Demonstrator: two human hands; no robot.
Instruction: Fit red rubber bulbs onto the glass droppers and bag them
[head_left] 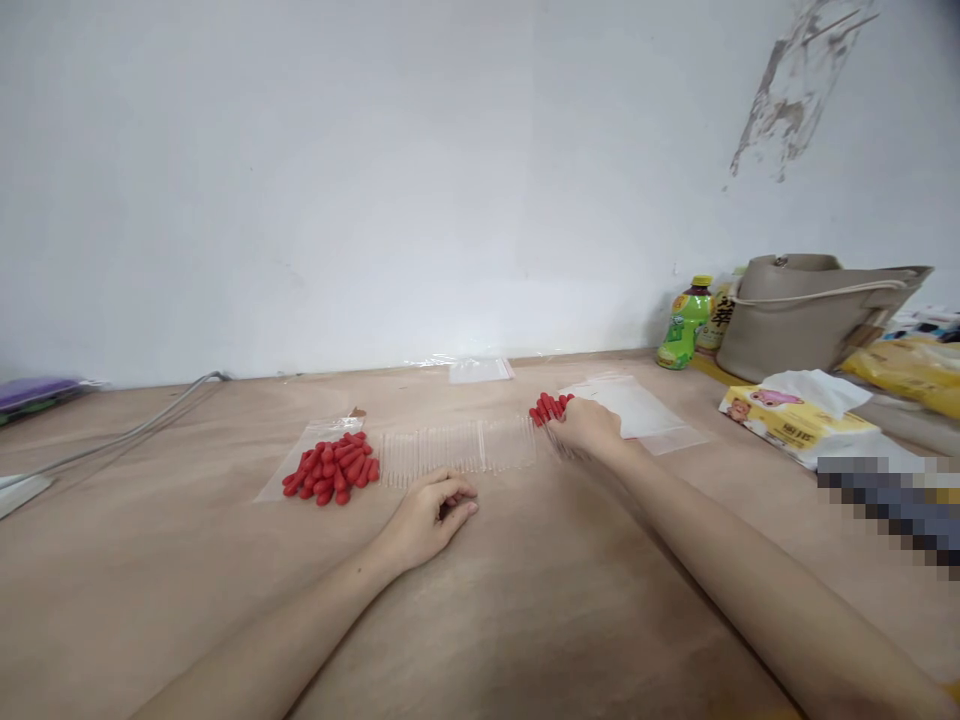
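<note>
A row of thin clear glass dropper tubes lies side by side across the middle of the table. My left hand rests just in front of them, fingers loosely curled, thumb apart, holding nothing. To its left is a heap of red rubber bulbs, partly on a clear plastic bag. At the row's right end lie several droppers with red bulbs fitted on glass tubes. My right hand is closed over these, apparently pinching one dropper; its fingertips are mostly hidden.
White zip bags lie beyond my right hand, another zip bag near the wall. Rightward stand a green bottle, a grey-beige bag and a yellow tissue box. A grey cable and purple package lie left.
</note>
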